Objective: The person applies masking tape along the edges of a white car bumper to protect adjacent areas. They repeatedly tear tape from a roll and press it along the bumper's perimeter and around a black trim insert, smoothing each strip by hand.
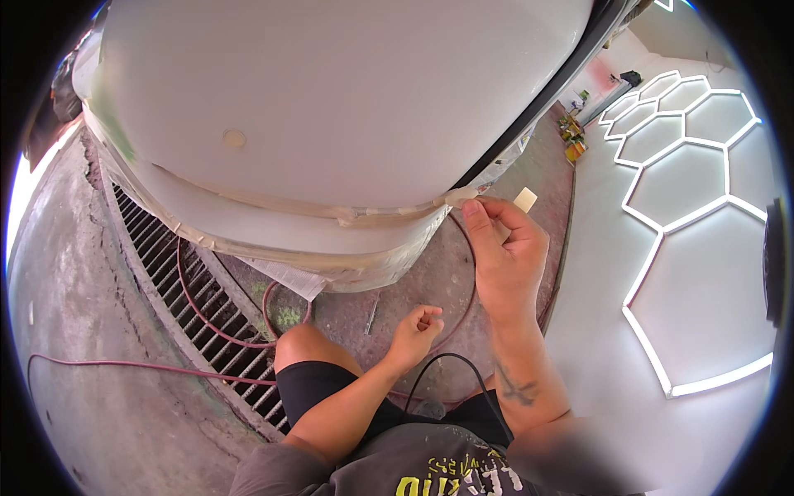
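A large white car body panel fills the upper middle, its lower edge lined with beige masking tape. My right hand is raised at the panel's right corner, thumb and fingers pinching the tape end, with a small beige tape piece sticking up beside the fingers. My left hand hangs lower, above my knee, fingers curled loosely with nothing visible in them. It touches nothing.
A metal drain grate runs diagonally across the concrete floor under the panel. A red hose loops over the grate and floor. At right, a white surface shows glowing hexagonal light strips. Small items sit at the far wall.
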Demonstrator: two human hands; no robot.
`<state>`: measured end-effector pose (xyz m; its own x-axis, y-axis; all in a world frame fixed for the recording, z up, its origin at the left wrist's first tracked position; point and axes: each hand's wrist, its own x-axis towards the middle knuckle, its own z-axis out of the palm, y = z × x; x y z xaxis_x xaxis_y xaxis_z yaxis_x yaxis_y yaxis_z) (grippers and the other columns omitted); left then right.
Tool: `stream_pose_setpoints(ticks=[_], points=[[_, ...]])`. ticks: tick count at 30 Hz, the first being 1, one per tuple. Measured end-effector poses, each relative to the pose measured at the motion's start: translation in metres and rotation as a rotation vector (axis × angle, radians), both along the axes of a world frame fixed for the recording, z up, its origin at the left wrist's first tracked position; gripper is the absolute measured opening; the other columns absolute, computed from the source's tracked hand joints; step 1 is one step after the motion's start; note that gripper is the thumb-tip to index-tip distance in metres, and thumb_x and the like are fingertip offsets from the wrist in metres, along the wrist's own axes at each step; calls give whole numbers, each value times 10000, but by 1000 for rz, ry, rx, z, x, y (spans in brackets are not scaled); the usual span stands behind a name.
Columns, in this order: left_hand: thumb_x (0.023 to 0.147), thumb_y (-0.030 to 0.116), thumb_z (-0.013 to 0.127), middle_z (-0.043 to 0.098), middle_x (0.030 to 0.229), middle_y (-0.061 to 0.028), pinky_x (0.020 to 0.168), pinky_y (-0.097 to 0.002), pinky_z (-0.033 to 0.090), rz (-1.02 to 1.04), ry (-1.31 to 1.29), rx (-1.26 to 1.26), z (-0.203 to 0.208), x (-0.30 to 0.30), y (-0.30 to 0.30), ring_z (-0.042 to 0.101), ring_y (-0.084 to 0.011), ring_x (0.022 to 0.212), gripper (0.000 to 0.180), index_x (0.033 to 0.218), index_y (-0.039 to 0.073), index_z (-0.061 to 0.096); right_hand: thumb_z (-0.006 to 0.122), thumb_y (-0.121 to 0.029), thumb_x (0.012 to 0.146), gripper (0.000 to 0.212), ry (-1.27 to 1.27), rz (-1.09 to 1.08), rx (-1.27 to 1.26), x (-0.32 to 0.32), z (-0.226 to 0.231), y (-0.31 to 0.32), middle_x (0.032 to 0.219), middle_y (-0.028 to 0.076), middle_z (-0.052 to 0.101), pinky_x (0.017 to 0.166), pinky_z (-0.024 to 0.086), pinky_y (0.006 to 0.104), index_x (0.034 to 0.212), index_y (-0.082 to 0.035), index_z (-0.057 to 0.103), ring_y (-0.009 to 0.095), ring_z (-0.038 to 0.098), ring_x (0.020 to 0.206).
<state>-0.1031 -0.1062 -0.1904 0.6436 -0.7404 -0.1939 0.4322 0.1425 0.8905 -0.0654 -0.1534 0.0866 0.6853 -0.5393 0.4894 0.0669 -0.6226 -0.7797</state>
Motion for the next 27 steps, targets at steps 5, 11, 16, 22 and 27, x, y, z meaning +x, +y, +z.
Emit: stream_pose_setpoints(ticks=[5,11,16,22,27], points=[[1052,101,746,639,951,26,730,-261,493,4,-3,15,-1,5,-4,574,-74,830,284,1318,11,706,792,-166,1050,189,70,-26,-103,0,9,6,881,39,780,755,526,283,1040,21,815,96,652,810],[1024,151,767,659,980,-7,770,-293,532,-13,-13,45,-5,10,-7,609,-110,857,314,1315,40,721,796,-144,1038,179,16,-26,-203,4,6,6,927,72,813,801,556,305,1032,35,810,139,721,851],[1021,161,772,667,981,-12,774,-298,537,-21,-8,42,-10,8,-12,616,-114,864,323,1317,41,721,802,-159,1038,193,30,-45,-168,6,7,8,899,60,809,769,546,291,1033,34,815,114,695,815],[1022,163,771,663,981,-13,774,-300,532,-30,10,38,-15,8,-15,610,-117,861,322,1316,41,722,811,-192,1045,222,67,-57,-65,5,15,7,810,1,761,678,491,256,1028,29,827,50,602,751],[1022,160,775,657,986,-13,765,-296,523,-22,34,39,-18,10,-12,602,-114,859,320,1314,40,723,810,-199,1046,228,46,-46,-24,6,13,7,755,-32,711,637,450,244,1011,25,832,31,558,711]])
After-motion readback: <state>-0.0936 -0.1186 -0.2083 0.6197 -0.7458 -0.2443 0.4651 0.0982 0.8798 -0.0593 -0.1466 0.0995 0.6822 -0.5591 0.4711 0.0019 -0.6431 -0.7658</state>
